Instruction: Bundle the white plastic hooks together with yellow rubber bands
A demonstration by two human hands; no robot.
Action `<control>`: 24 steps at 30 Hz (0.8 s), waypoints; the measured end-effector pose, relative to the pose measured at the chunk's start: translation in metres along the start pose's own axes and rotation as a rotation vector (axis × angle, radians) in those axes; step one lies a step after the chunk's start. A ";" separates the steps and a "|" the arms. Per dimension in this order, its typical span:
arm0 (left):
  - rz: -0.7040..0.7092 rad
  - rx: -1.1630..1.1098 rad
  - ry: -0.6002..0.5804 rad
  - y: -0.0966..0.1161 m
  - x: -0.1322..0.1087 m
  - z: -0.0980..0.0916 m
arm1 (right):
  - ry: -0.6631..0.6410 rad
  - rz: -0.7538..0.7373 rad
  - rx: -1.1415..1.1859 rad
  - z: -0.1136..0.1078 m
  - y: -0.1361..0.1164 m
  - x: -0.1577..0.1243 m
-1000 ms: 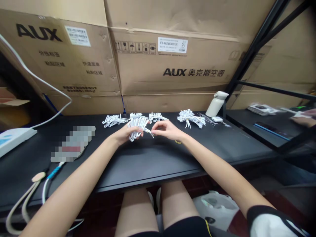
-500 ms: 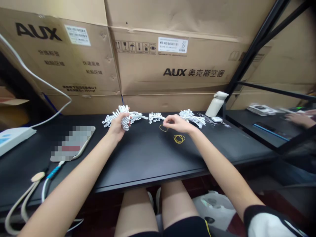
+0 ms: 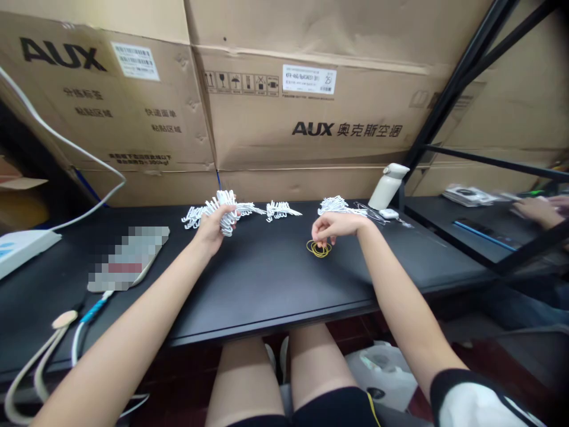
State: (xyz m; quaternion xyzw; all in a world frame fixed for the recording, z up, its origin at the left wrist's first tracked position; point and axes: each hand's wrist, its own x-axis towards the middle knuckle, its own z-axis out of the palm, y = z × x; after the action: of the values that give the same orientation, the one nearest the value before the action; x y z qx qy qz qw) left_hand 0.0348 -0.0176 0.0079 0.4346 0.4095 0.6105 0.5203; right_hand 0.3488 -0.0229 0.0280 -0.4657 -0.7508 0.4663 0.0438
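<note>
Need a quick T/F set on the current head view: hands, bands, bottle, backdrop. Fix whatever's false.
1. The left hand holds a bunch of white hooked pieces. True.
2. The white bottle is toward the back of the black table, right of the yellow bands in the picture. True.
3. The right hand is wrapped around the white bottle. False: its fingertips are at the yellow bands; whether they grip one is unclear.
4. The yellow bands all lie to the left of the left hand in the picture. False: they are to its right.
5. The cardboard behind the table is unprinted. False: it carries AUX lettering.
</note>
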 end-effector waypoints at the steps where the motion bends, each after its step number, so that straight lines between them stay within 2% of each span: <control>1: -0.003 -0.001 -0.004 0.000 0.000 0.000 | -0.011 0.014 -0.025 -0.001 0.002 0.000; 7: -0.031 0.009 -0.046 0.001 -0.002 0.000 | 0.014 0.084 -0.122 -0.005 0.008 0.002; 13: -0.029 0.019 -0.053 0.000 -0.003 0.001 | 0.161 0.208 -0.201 -0.009 0.016 0.004; 17: -0.063 0.047 -0.130 0.000 -0.004 0.000 | 0.283 0.236 -0.250 -0.009 0.016 0.006; 19: -0.092 0.085 -0.199 -0.001 -0.006 -0.001 | 0.407 0.101 -0.218 -0.002 0.007 0.011; 21: -0.111 0.127 -0.281 -0.002 -0.008 -0.001 | 0.501 -0.145 -0.127 0.013 -0.008 0.019; 24: -0.115 0.179 -0.389 -0.004 -0.010 -0.002 | 0.538 -0.449 -0.101 0.045 -0.035 0.035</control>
State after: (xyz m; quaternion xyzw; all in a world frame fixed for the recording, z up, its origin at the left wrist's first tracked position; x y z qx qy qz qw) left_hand 0.0350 -0.0272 0.0026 0.5647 0.3781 0.4455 0.5827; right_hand 0.2840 -0.0314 0.0156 -0.3970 -0.8182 0.2678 0.3181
